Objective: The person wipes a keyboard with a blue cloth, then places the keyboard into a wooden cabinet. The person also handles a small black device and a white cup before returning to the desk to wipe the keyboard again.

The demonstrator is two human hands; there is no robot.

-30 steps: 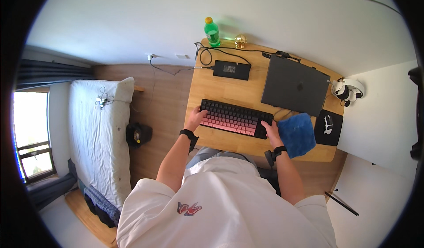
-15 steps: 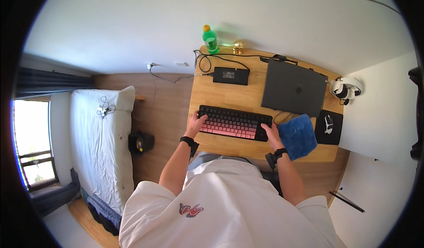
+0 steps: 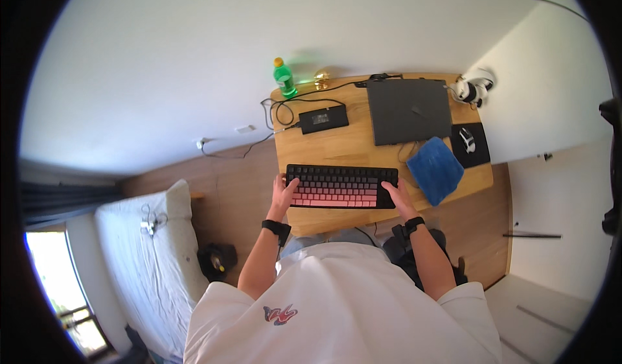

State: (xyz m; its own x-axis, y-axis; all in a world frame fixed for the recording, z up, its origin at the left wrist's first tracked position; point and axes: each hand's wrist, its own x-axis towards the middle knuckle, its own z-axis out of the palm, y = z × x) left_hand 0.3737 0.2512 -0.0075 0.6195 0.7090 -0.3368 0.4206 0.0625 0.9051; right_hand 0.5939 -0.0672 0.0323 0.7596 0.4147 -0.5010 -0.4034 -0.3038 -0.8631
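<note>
A black keyboard point(image 3: 341, 187), its keys fading from black at the far side to pink at the near side, is gripped at both ends. My left hand point(image 3: 282, 194) closes round its left end, thumb on top. Round the right end my right hand point(image 3: 398, 196) is closed the same way, the thumb beside the keys. My fingers under the keyboard are hidden. It lies over the near part of the wooden desk point(image 3: 350, 151); whether any of it touches the desktop I cannot tell. A blue cloth point(image 3: 435, 171) rests just beyond my right hand.
Behind the keyboard are a closed dark laptop point(image 3: 409, 112) and a black power adapter point(image 3: 323, 119) with looped cable. A green bottle point(image 3: 284, 81) and gold ornament point(image 3: 321, 80) stand at the back. White headphones point(image 3: 475, 87) and a mouse point(image 3: 467, 140) on a black pad point(image 3: 478, 151) sit right.
My view has turned, so the desk appears rotated. Both hands still grip the keyboard, which has turned relative to the desk and shifted away from the laptop and cloth.
</note>
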